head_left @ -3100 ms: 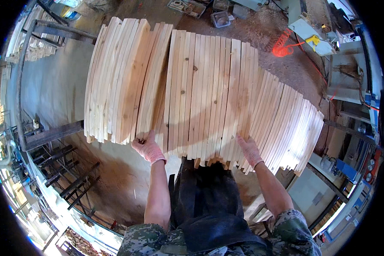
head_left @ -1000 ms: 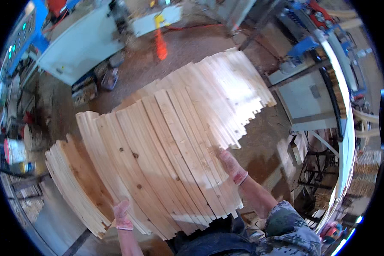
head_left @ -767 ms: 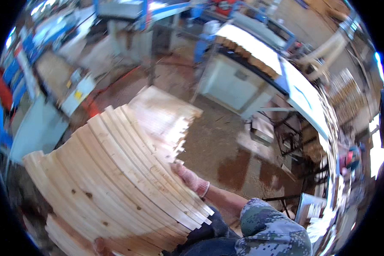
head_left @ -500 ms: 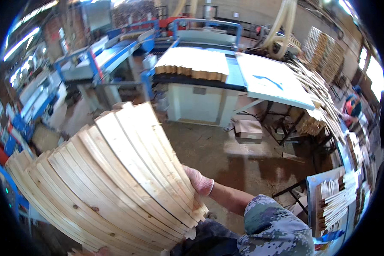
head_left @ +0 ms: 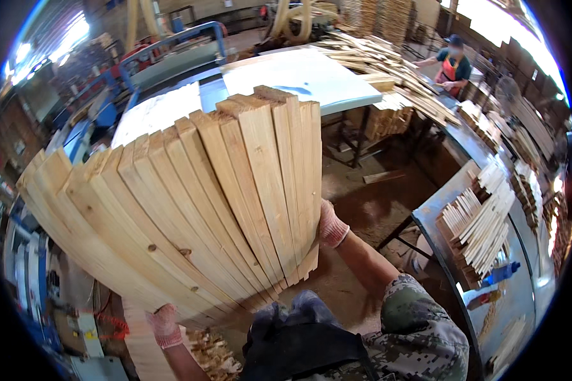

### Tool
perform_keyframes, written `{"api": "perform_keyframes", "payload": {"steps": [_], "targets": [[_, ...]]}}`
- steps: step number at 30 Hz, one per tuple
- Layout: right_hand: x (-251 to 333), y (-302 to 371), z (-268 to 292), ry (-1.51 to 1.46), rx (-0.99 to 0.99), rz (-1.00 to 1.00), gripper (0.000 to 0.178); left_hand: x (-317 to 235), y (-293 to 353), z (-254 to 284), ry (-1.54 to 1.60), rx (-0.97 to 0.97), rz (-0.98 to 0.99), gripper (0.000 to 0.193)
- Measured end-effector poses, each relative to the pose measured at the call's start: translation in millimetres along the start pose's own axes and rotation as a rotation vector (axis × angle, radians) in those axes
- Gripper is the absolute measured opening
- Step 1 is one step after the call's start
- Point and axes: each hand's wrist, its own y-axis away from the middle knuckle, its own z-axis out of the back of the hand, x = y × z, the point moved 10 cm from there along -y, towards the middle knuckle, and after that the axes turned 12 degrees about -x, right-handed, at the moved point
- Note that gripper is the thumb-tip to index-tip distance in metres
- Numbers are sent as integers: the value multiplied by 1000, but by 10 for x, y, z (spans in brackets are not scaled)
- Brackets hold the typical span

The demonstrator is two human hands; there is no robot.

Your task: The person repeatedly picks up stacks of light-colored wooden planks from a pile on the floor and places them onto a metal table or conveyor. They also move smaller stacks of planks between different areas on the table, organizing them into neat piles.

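Note:
A wide row of pale wooden strips [head_left: 190, 209], packed side by side with knots in several of them, is held in front of me between both hands. My right hand [head_left: 332, 223], in a pinkish knit glove, grips the row's right side; its fingers are partly hidden behind the wood. At the lower left edge my left hand [head_left: 165, 325], gloved alike, presses against the strips, its fingers mostly tucked out of sight. The far ends of the strips are uneven and stand higher than the near ones.
Beyond the strips is a white-topped table [head_left: 299, 79] beside a blue-framed machine [head_left: 171, 54]. Loose sticks [head_left: 388, 70] lie heaped behind it. To the right, a metal bench [head_left: 435, 216] bears bundled strips [head_left: 483, 222] and a blue bottle [head_left: 502, 273]. A person [head_left: 454, 66] works at the far right.
My view has swung to the right, and the row of strips has turned more upright with my hands on it. My left hand now shows more fully; the bench at right appears nearer.

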Motion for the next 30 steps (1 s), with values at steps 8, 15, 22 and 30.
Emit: {"api": "perform_keyframes", "payload": {"steps": [8,15,22,30], "targets": [[1037,-1109,689,-156,-204,170,51,888,-1957,-2430,-373,87,89,64],[2088,-2002,778,-173,-384,348,58,1253,-3514,-4233,-192,330,366,80],[3260,-3349,809,-43,-304,518,68,1811,-4796,-5128,-172,486,346,123],[3552,-5209,34,-64,187,297,87,2709,-6467,-5491,-245,370,334,106]]}}
